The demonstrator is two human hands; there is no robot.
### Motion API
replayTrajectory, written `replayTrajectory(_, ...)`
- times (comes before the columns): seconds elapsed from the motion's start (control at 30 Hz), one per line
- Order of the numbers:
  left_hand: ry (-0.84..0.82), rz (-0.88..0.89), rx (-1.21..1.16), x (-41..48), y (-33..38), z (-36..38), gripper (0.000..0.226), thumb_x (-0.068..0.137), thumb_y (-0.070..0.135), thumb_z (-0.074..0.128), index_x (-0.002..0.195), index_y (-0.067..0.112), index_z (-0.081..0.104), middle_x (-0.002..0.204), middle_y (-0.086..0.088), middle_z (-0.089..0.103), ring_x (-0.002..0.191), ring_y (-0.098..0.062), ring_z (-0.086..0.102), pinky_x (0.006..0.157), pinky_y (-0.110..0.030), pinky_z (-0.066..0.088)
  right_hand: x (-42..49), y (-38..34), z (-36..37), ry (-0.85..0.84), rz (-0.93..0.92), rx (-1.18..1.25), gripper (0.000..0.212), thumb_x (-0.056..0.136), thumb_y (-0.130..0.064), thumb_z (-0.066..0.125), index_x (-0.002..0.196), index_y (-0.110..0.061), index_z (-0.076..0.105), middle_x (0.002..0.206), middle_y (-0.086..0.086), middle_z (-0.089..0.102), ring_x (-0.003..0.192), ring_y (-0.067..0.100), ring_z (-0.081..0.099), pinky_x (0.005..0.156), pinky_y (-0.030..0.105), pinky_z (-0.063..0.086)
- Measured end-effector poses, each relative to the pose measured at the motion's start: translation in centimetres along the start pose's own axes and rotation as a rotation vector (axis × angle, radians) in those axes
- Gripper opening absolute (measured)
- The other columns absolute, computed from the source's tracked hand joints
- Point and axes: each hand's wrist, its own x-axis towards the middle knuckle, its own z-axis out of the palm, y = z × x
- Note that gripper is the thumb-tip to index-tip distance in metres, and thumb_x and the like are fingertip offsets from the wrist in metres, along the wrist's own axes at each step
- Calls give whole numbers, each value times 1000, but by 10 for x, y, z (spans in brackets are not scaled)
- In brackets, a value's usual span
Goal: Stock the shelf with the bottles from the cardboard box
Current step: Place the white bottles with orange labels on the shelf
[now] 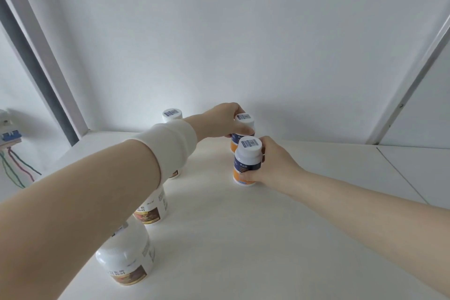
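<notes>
Gripping the rear bottle (pixel 244 119) in the left hand (pixel 219 120) and the front bottle (pixel 247 161) in the right hand (pixel 275 165), both upright on the shelf (pixel 267 238), one close behind the other, press each base flat, then let go slowly to avoid tipping.

White shelf (pixel 304 214) bears brown-labelled bottles (pixel 126 258) (a left-hand row) and two orange-labelled bottles (pixel 246 165).
</notes>
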Motion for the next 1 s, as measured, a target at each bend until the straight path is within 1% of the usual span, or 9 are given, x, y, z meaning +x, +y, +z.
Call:
replayTrajectory(0.17, -1, 11, 19, 1, -1, 2, 40, 80, 26, 72, 111, 13, 51, 107, -2, 57, 94, -19, 61, 90, -35, 54, -1, 2, 1, 2, -9, 1, 64, 70, -18, 79, 123, -14, 42, 120, -1, 57, 110, 19, 56, 91, 32, 47)
replayTrajectory(0.23, 10, 30, 120, 1, 1, 2, 44, 81, 32, 70, 115, 15, 50, 109, 1, 55, 95, -18, 57, 89, -33, 51, -2, 0, 1, -7, -10, -9, 66, 70, -18, 78, 124, -15, 40, 118, -3, 55, 109, 18, 55, 87, 29, 46)
replayTrajectory(0.33, 38, 61, 221, -2, 6, -2, 54, 82, 40, 67, 127, 17, 46, 124, 4, 51, 102, -15, 49, 87, -27, 41, -6, -7, -2, -21, -7, -71, 70, 66, -24, 80, 123, -15, 41, 117, -1, 57, 109, 20, 57, 89, 33, 49)
replayTrajectory(0.4, 45, 76, 266, -10, 14, -10, 53, 85, 41, 64, 128, 17, 46, 129, 2, 51, 105, -14, 50, 88, -26, 38, -13, -13, -10, -50, 6, -134, 72, 64, -30, 81, 123, -14, 43, 116, -2, 56, 109, 19, 57, 90, 34, 50)
replayTrajectory(0.53, 48, 82, 461, -45, 43, -34, 45, 88, 40, 61, 125, 15, 51, 127, 2, 55, 114, -17, 52, 94, -27, 39, -42, -33, -42, -87, 23, -303, 85, 76, -29, 75, 142, -11, 25, 135, 5, 41, 122, 20, 46, 97, 32, 42)
replayTrajectory(0.6, 77, 82, 583, -72, 60, -47, 42, 88, 38, 60, 124, 16, 52, 127, 2, 56, 117, -19, 51, 100, -34, 41, -61, -46, -58, -60, 1, -423, 85, 79, -31, 71, 145, -9, 21, 142, 9, 36, 127, 23, 43, 101, 34, 41)
replayTrajectory(0.73, 143, 59, 967, -139, 87, -54, 44, 91, 42, 54, 128, 21, 46, 127, 1, 53, 115, -24, 52, 98, -40, 42, -108, -67, -71, 25, -79, -592, 77, 86, -37, 62, 145, -10, 21, 143, 13, 33, 131, 28, 37, 100, 34, 36)
replayTrajectory(0.87, 211, 25, 1367, -218, 98, -40, 47, 94, 42, 49, 134, 19, 40, 128, -3, 51, 120, -25, 48, 96, -35, 40, -161, -79, -58, 105, -189, -693, 61, 90, -33, 54, 139, -9, 28, 137, 14, 37, 127, 31, 38, 95, 35, 36)
replayTrajectory(1.0, 255, -12, 1544, -303, 95, -27, 46, 95, 40, 48, 133, 16, 41, 128, -5, 52, 120, -24, 48, 94, -33, 40, -214, -99, -33, 156, -318, -787, 51, 90, -24, 50, 136, -9, 33, 132, 14, 40, 123, 31, 40, 94, 37, 37)
